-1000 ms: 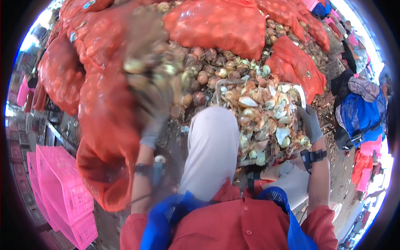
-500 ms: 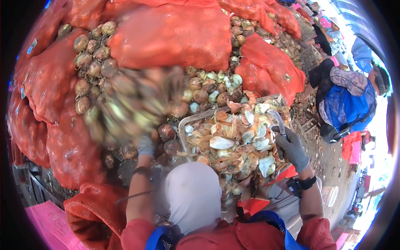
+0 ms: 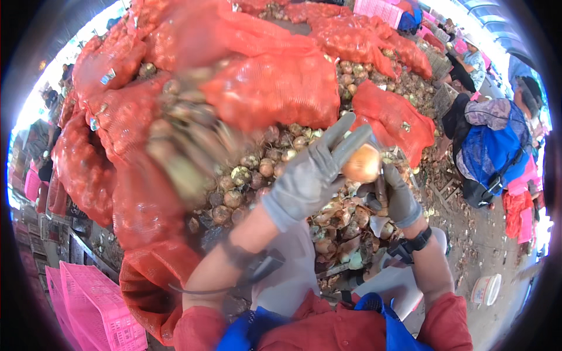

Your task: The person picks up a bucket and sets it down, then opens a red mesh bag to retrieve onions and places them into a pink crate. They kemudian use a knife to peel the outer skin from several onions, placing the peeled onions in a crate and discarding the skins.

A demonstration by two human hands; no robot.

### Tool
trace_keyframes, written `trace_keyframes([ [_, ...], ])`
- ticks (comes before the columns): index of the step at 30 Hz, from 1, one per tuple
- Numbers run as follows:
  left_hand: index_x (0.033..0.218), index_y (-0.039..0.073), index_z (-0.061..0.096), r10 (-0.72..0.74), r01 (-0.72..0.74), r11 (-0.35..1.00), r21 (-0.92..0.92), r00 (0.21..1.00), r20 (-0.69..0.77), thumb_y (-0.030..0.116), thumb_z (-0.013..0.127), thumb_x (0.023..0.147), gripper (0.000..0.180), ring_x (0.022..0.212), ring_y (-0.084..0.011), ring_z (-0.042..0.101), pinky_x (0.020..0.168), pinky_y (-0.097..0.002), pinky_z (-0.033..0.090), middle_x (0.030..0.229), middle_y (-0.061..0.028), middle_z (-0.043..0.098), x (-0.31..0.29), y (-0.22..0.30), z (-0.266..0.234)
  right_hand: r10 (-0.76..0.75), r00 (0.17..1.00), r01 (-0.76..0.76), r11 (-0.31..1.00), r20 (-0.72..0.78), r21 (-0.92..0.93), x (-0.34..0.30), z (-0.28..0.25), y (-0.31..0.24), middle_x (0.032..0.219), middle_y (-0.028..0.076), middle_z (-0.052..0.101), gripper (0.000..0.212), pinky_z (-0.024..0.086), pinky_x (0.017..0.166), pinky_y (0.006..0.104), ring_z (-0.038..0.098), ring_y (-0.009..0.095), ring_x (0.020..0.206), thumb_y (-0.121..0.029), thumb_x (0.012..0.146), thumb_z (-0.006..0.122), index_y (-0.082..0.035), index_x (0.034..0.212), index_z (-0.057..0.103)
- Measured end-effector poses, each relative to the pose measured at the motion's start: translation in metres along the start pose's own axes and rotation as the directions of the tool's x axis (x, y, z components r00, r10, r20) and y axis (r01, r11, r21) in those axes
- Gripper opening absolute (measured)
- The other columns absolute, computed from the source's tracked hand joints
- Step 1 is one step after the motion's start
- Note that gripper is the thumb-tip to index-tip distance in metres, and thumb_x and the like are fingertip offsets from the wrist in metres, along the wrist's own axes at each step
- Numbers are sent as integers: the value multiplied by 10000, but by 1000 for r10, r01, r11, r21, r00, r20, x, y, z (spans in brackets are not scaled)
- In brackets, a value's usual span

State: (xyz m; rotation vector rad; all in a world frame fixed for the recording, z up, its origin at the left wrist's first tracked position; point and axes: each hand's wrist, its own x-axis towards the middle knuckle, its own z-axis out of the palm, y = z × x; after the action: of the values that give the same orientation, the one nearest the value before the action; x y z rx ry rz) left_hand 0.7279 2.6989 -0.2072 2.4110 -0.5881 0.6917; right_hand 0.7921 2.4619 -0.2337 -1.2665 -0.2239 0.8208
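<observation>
Here, 1 golden-brown onion (image 3: 362, 164) sits between the person's 2 gloved hands, raised over a heap of onion skins (image 3: 345, 227). The left hand (image 3: 307, 178) grasps it from the left side, 2 long fingers stretched along its upper edge and the thumb lower down. The right hand (image 3: 400, 199) is bent just below and to the right of the onion, its fingers curled near a narrow dark shape; I cannot tell whether it grips that shape or touches the onion. A dark band (image 3: 419, 239) circles the right wrist.

Left of the skins, loose onions (image 3: 234, 198) cover the ground, blurred toward the upper left. Beyond them lie filled red mesh sacks (image 3: 278, 90). At the lower left, an open red sack (image 3: 153, 284) slumps near pink crates (image 3: 105, 304). On the right, a co-worker in blue mesh (image 3: 494, 155) bends over, and a white bucket (image 3: 486, 289) lies nearer on the floor.
</observation>
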Motion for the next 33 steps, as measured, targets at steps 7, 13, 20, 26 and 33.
trace_keyframes([
  [7, 1493, 172, 369, -391, 592, -226, -773, 672, 629, 603, 354, 1011, 646, 1167, -239, 618, 808, -356, 569, 1372, -67, 556, -21, 52, 37, -417, 907, 418, 873, 58, -251, -36, 24, -23, 1080, 69, 669, 386, 513, 673, 245, 633, 114, 843, -171, 921, 607, -48, 1285, 574],
  [13, 1388, 80, 490, -354, 371, -419, -828, 774, 526, 552, 471, 991, 617, 1142, -245, 636, 874, -361, 583, 1334, -95, 593, -34, 57, 76, -551, 831, 397, 682, -75, -614, -32, -8, 16, 960, 70, 667, 438, 512, 673, 304, 622, 138, 771, -92, 923, 611, -65, 1354, 537],
  [20, 1322, 41, 508, -578, 61, -536, -842, 701, 419, 593, 519, 956, 663, 1131, -311, 619, 945, -462, 554, 1269, -164, 601, -22, 34, 98, -462, 885, 328, 710, -61, -624, -68, 1, 20, 705, 30, 551, 246, 421, 566, 295, 492, 108, 599, -124, 976, 469, -17, 1157, 598],
  [26, 1316, 50, 519, -601, 124, -415, -901, 706, 374, 544, 510, 973, 601, 1136, -297, 617, 940, -466, 554, 1268, -142, 607, -27, 29, 107, -283, 952, 154, 772, -116, -616, -57, -5, 35, 675, 144, 578, 377, 456, 605, 380, 567, 205, 628, -334, 1017, 506, 20, 978, 629],
  [33, 1275, 46, 559, -500, 273, -404, -873, 733, 461, 433, 540, 977, 489, 1092, -243, 636, 903, -406, 551, 1192, -106, 644, -30, 28, 104, -286, 958, 182, 676, -27, -715, -59, -16, 36, 679, 153, 591, 395, 460, 606, 392, 597, 228, 636, -366, 1013, 502, 6, 986, 632],
])
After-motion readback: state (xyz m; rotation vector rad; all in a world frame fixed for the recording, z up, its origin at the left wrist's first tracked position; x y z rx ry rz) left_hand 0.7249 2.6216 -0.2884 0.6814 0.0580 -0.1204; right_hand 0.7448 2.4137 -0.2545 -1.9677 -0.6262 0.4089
